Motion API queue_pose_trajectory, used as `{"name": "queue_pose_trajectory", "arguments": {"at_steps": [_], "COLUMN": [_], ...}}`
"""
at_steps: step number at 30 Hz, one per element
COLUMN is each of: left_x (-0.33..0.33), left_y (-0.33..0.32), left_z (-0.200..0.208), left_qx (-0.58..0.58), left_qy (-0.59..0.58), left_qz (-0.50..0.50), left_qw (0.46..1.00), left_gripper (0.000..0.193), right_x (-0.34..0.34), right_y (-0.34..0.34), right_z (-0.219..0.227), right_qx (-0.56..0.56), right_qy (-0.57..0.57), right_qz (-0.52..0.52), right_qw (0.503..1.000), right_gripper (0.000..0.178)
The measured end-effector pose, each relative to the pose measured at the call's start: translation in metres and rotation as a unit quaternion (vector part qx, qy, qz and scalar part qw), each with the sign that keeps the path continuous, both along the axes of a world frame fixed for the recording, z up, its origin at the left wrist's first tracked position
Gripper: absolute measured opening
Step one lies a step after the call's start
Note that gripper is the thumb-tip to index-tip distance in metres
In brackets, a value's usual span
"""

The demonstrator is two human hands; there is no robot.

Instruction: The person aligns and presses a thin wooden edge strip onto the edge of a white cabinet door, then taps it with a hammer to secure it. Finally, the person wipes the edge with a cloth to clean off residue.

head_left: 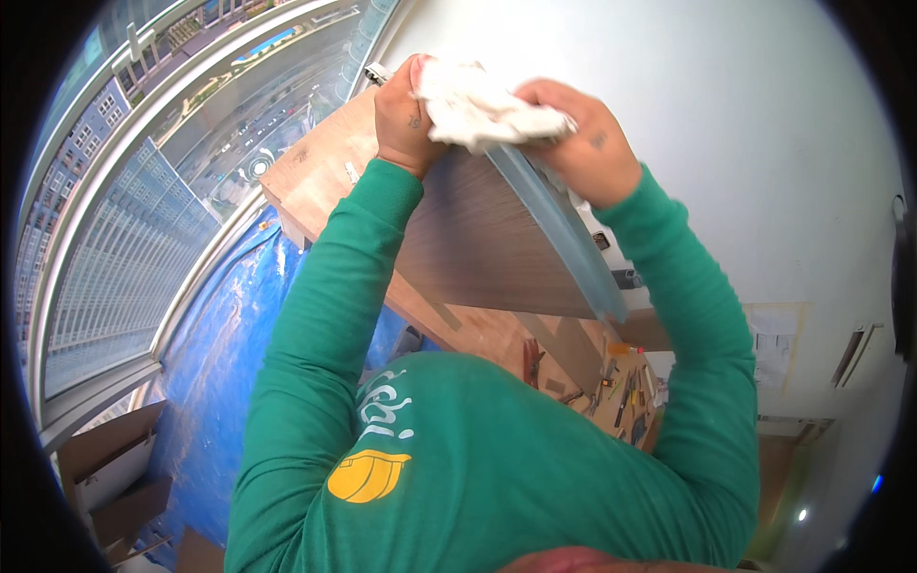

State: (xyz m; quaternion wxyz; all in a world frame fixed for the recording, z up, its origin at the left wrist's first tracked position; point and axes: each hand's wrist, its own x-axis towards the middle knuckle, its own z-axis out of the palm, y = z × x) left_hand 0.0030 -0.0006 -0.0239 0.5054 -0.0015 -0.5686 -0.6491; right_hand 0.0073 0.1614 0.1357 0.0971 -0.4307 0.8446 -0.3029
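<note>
Both hands are raised at the top middle with a crumpled white cloth stretched between them. My left hand is closed on its left end, with the fingertips partly hidden. At the other end my right hand, slightly blurred, grips the bunched cloth. Just below the cloth stands a brown wood-grain panel. A pale blue strip runs along the panel's right edge, with its upper end under the cloth.
A plywood surface lies beside the window at left. Blue sheeting covers the floor below. Several hand tools lie on a wooden surface beyond my right forearm. A white wall rises at right.
</note>
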Motion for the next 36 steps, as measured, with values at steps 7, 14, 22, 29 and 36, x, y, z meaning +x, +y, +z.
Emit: {"name": "queue_pose_trajectory", "arguments": {"at_steps": [7, 14, 22, 29, 36], "left_x": [0.007, 0.002, 0.003, 0.000, -0.003], "left_y": [0.000, 0.003, 0.000, 0.002, 0.004], "left_z": [0.005, 0.003, 0.006, 0.004, 0.003], "left_qx": [0.014, 0.002, -0.010, 0.010, -0.017], "left_qy": [-0.038, -0.035, -0.039, -0.026, -0.022], "left_qz": [0.052, 0.045, 0.064, 0.061, 0.065], "left_qw": [0.998, 0.998, 0.997, 0.998, 0.998], "left_gripper": [0.043, 0.045, 0.045, 0.044, 0.042], "right_x": [0.113, 0.104, 0.056, 0.113, 0.062], "right_y": [0.141, 0.119, 0.058, 0.146, 0.082], "right_z": [0.021, 0.020, 0.016, 0.030, 0.018], "right_qx": [0.049, 0.037, 0.009, 0.066, 0.049], "right_qy": [-0.106, -0.152, -0.192, -0.228, -0.187], "right_qz": [-0.155, -0.240, -0.187, -0.304, -0.222], "right_qw": [0.981, 0.958, 0.963, 0.923, 0.956], "right_gripper": [0.014, 0.009, 0.015, 0.018, 0.017]}}
